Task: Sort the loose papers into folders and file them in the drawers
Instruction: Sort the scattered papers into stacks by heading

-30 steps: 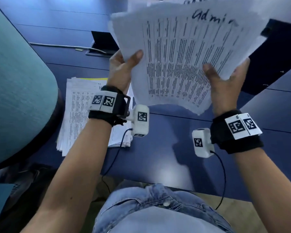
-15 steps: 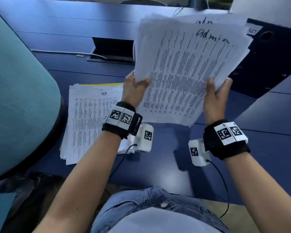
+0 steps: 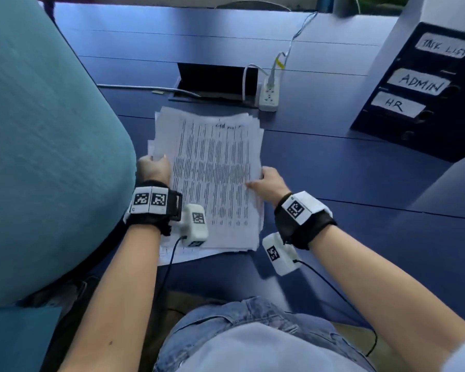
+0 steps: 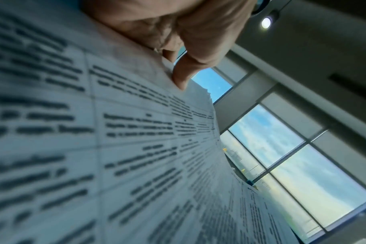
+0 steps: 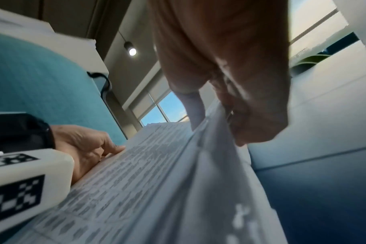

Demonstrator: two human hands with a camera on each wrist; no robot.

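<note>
— Lowering, that's the change: the stack of printed papers (image 3: 215,181), held up in the air and tilted a moment back, now lies nearly flat at the centre of the frame, over other sheets on the blue tabletop (image 3: 333,183).

— Who has hold of it?

— Both. The left hand (image 3: 154,169) pinches the stack's left edge, thumb on top; the right hand (image 3: 270,183) has its fingers (image 5: 259,125) curled round the right edge. Whether the stack rests fully on the pile below or is a little above it, I cannot tell.

— What does it mean for the task?

— Probably a sorted batch being squared up or set down, not yet filed. Handwriting at its top is blurred now.

— And the containers?

— At the upper right stands a dark drawer unit (image 3: 424,103) with labels reading TASK LIST, ADMIN and HR. Its drawers look closed; contents hidden. No folder shows.
</note>
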